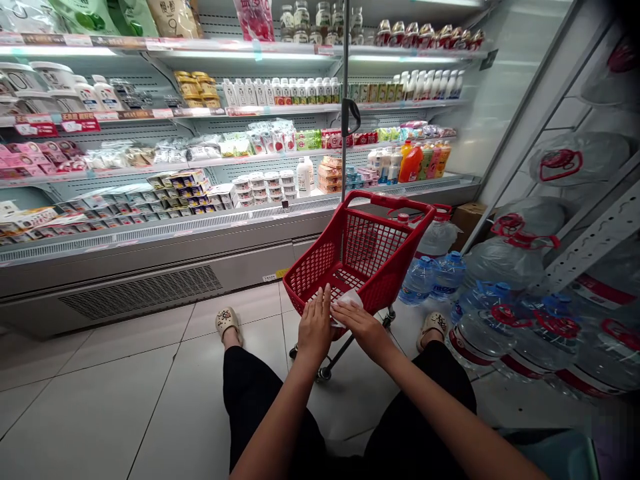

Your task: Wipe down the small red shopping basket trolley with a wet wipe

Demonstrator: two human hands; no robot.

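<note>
A red plastic shopping cart point(373, 243) stands in front of me on small wheels, its mesh basket bare inside. My left hand point(315, 325) is at the basket's near edge, fingers stretched out and pointing away from me. Beside it, my right hand point(364, 327) presses a crumpled white tissue point(350, 297) against the same edge. Part of the tissue is hidden under the right fingers. The two hands are close together, fingertips nearly meeting.
A lit refrigerated display point(150, 263) with yogurt cups, bottles and cartons runs along the far side. A dark door handle point(351, 117) is on its glass. Large water bottles point(483, 333) crowd the right floor. My feet stand either side of the cart on floor tiles point(115, 393).
</note>
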